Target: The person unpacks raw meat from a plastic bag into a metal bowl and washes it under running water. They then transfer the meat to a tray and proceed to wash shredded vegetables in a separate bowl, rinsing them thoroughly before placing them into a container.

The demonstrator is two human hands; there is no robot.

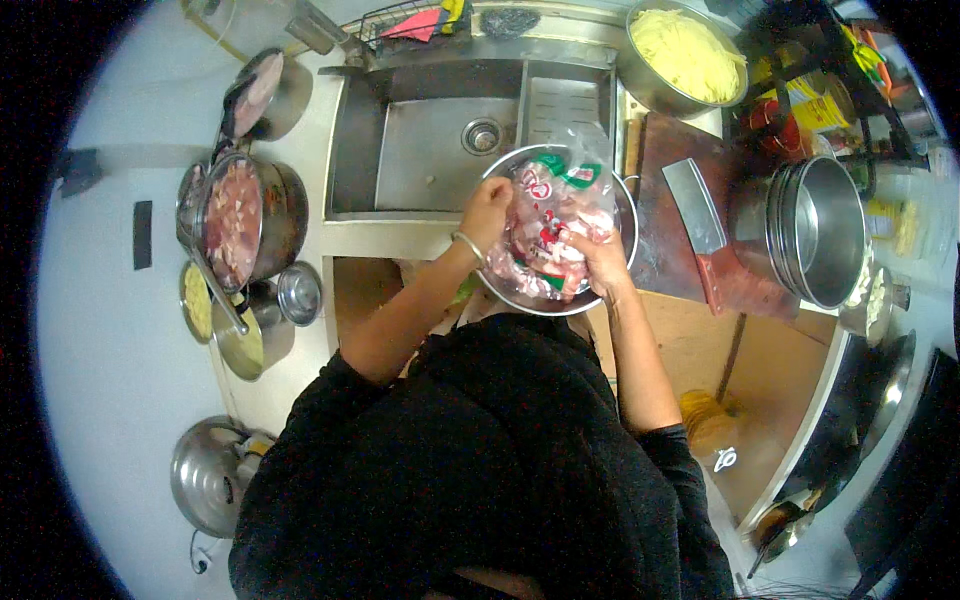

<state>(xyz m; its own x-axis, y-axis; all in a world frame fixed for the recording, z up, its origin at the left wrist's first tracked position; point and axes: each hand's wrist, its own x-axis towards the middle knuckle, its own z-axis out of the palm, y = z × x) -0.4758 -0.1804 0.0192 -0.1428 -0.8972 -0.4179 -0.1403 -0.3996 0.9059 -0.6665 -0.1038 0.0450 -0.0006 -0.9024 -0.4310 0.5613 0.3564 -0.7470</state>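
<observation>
A clear printed plastic bag of raw meat pieces (555, 217) lies over a round metal bowl (631, 247), which holds more meat pieces near its lower left rim. My right hand (600, 259) grips the lower right part of the bag, thumb on top. My left hand (491, 206), with a bangle at the wrist, is at the bag's left side with its fingers curled; whether it pinches the plastic is unclear. Below my hands the bowl is close against my black top, at the front edge of the steel sink (450, 165).
Right of the bowl, a cleaver (694, 206) lies on a dark cutting board (660, 262), beside stacked steel pots (832, 232). A pot of pale shreds (686, 56) stands behind. Left are a pot of chopped meat (234, 225), a small steel bowl (300, 292) and a lid (214, 476).
</observation>
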